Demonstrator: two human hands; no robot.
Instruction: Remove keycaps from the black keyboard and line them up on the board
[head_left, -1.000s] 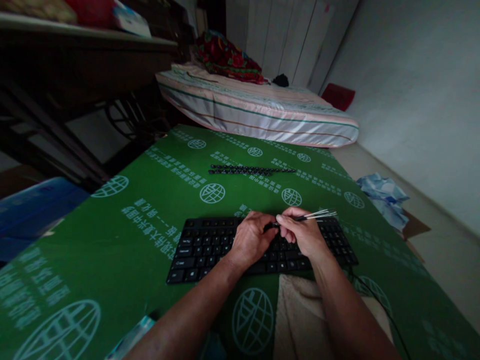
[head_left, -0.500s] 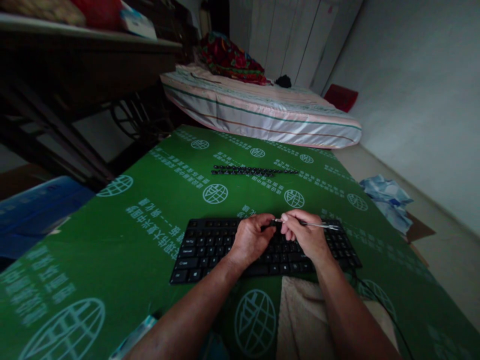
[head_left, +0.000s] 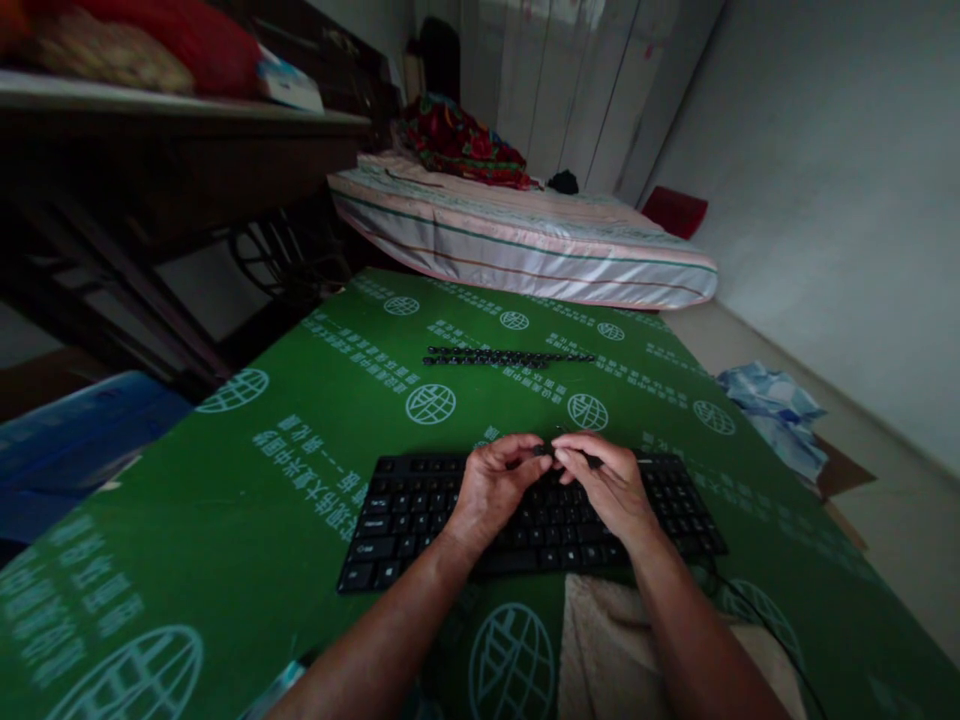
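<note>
A black keyboard [head_left: 420,530] lies on the green table under both hands. Between thumb and forefinger, my left hand [head_left: 495,490] pinches a small black keycap [head_left: 543,451] just above the upper middle keys. My right hand [head_left: 600,475] is closed right beside it, its fingertips touching or nearly touching the cap's right side. The tweezers in the right hand are mostly hidden by the fingers; only a thin dark tip seems to show above them. Rows of small black keycaps [head_left: 487,357] are lined up farther back on the table.
A beige cloth [head_left: 600,640] lies in front of the keyboard, beside the keyboard's cable [head_left: 772,635]. Beyond the green table [head_left: 315,560] stands a bed [head_left: 525,240]. At the left are a dark sewing table [head_left: 187,115] and a blue box [head_left: 97,430]. Crumpled plastic [head_left: 772,410] lies at right.
The tweezers, which pointed right across my right hand, have turned and are now mostly out of sight. My right fingertips have come against the keycap. The view has tilted up slightly.
</note>
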